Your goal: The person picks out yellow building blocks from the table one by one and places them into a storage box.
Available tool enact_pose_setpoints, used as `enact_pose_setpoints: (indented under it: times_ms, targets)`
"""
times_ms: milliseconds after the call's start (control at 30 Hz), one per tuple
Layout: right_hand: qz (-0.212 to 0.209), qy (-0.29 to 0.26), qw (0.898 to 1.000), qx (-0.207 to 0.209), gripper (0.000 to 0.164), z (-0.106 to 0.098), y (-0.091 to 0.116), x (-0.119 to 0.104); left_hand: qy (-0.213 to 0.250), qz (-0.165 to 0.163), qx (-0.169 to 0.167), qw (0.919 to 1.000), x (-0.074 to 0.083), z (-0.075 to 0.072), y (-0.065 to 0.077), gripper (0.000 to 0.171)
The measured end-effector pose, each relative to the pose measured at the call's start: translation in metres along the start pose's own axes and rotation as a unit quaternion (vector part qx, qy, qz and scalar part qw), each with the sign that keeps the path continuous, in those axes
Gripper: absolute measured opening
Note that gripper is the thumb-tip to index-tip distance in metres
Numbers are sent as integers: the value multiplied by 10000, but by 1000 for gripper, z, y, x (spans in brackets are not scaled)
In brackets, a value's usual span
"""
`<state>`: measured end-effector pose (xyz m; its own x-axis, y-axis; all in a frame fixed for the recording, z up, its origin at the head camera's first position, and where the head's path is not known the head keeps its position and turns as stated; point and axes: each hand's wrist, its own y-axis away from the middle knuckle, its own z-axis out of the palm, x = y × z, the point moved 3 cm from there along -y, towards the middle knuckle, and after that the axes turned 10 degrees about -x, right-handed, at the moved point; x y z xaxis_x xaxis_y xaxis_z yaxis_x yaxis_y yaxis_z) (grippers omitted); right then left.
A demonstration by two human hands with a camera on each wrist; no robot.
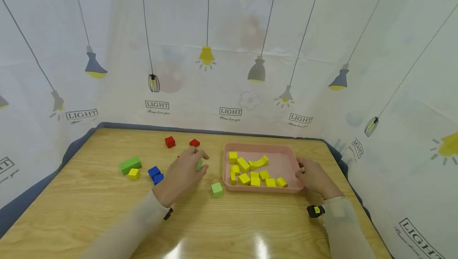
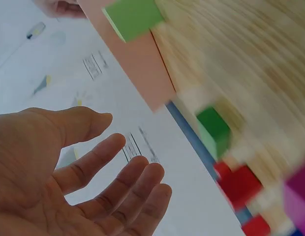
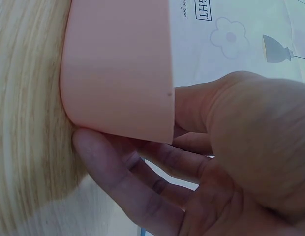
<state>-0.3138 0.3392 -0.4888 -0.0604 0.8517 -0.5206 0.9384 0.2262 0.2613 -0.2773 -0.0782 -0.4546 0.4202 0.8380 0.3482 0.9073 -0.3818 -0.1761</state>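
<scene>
My left hand (image 1: pixel 184 173) hovers over the loose blocks left of the tray, its fingers loosely spread and nothing in them. Beside its fingers a green block (image 1: pixel 199 165) shows partly, the rest hidden in the head view. A light green cube (image 1: pixel 216 189) lies between this hand and the pink tray (image 1: pixel 275 163). Several yellow blocks (image 1: pixel 243 164) of different shapes lie in the tray, mostly at its left and front. On the tray's right side, my right hand (image 1: pixel 315 175) grips the wall, thumb over the rim and fingers outside, as the tray wall (image 3: pixel 118 69) shows close up.
Red blocks (image 1: pixel 169 142) sit toward the table's back. Blue blocks (image 1: pixel 154 172), a long green block (image 1: pixel 130 165) and a yellow cube (image 1: pixel 134 174) lie farther left. A purple block (image 2: pixel 299 199) appears in the left wrist view. A printed curtain (image 1: pixel 193 104) hangs behind the table.
</scene>
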Motion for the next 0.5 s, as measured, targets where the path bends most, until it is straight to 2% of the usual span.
enact_pose_setpoints:
  times_ms: [133,367,500]
  targets:
    - [-46,11,10000,35,60,1,-1,2,-125,-137,247,9995,-32,-18,21,27]
    - [-47,-16,10000,51,59,2,-2,4,-193,-713,227,9970,-85,-43,55,31]
    - [23,15,10000,66,59,2,-2,4,-159,-1011,128,9947,-108,-51,70,31]
